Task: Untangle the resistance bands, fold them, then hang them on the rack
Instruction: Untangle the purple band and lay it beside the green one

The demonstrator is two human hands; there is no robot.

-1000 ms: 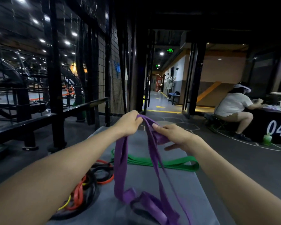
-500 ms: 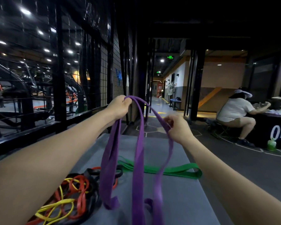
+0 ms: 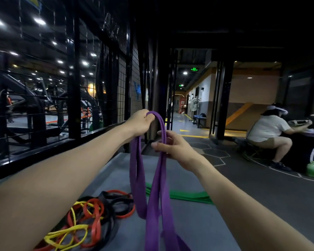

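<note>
Wide purple rubber resistance band (image 3: 153,180) looped over clenched left hand (image 3: 140,122), one strand pinched lower by right hand (image 3: 171,146), ends draped above grey mat (image 3: 198,220).

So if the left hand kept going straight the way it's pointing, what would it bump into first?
Probably the black pillar right behind it. The left hand, gripping the purple band, points forward and slightly right; depth is hard to judge.

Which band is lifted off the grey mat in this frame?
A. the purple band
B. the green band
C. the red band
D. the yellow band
A: the left hand grips the top of the purple band and the right hand holds a strand lower down, while the green band lies flat on the mat.
</note>
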